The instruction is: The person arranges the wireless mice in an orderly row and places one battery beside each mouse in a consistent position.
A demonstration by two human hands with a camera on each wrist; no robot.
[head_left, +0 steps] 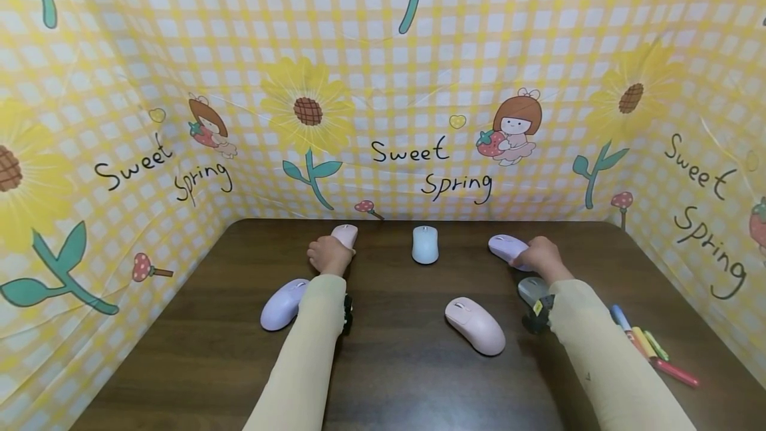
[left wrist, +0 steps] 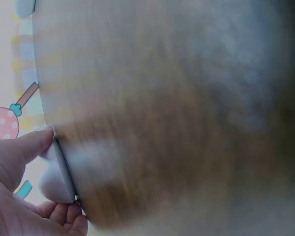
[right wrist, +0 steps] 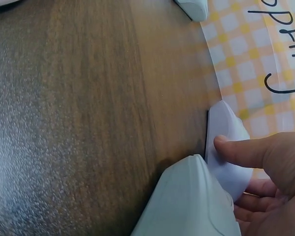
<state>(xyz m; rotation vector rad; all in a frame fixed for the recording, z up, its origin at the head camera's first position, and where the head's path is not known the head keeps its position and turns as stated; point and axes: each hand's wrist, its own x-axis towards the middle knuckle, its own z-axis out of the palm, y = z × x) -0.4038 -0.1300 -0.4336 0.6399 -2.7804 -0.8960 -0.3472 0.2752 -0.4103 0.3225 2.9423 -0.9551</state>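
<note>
At the back left of the table, my left hand [head_left: 331, 255] grips a pale pink computer mouse [head_left: 345, 235] by its sides. In the left wrist view the thumb and curled fingers hold that mouse [left wrist: 58, 179] at opposite edges. Toward the back right, my right hand [head_left: 543, 258] pinches a lavender mouse [head_left: 504, 246]. The right wrist view shows the thumb on one side of the lavender mouse [right wrist: 228, 142], with fingers on the other. Just in front of it sits a pale grey-green mouse [head_left: 530, 288], partly covered by the wrist camera.
A light blue mouse [head_left: 425, 245] stands between the hands at the back. Another lavender mouse [head_left: 284, 304] lies beside the left forearm, and a pink mouse [head_left: 475, 326] lies front centre. Several coloured markers [head_left: 643, 343] are right of the right sleeve. A checkered cloth [head_left: 395, 85] walls the table.
</note>
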